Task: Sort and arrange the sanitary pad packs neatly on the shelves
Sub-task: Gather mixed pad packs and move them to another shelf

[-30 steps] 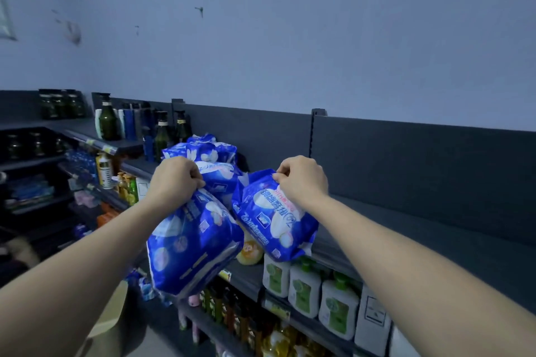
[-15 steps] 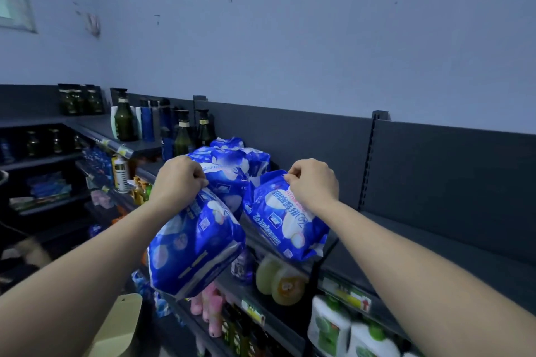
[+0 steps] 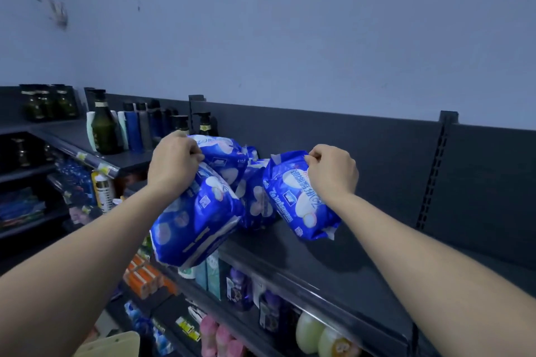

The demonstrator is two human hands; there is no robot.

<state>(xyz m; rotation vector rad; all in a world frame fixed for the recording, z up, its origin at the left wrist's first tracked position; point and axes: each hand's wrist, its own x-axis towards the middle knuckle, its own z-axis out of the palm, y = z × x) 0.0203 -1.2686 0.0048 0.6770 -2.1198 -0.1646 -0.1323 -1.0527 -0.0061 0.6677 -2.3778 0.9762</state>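
Dim blue light fills this shop aisle, with a scuffed pale wall rising behind a dark grey top shelf that runs off to the left. The person's left hand grips a blue sanitary pad pack by its upper end, fingers curled tight over the wrapper, so the pack hangs tilted in front of the shelf's edge, above the lower rows. The right hand pinches the top corner of a second blue pack, its fingers bunched together on the plastic. That pack slants over the shelf board, its lower end at or just above the board; I cannot tell whether it touches. Between the two, other blue packs lie heaped on the shelf against the back panel. Dark bottles stand further left on the same level. Pale round bottles and pink bottles sit on the shelf below.
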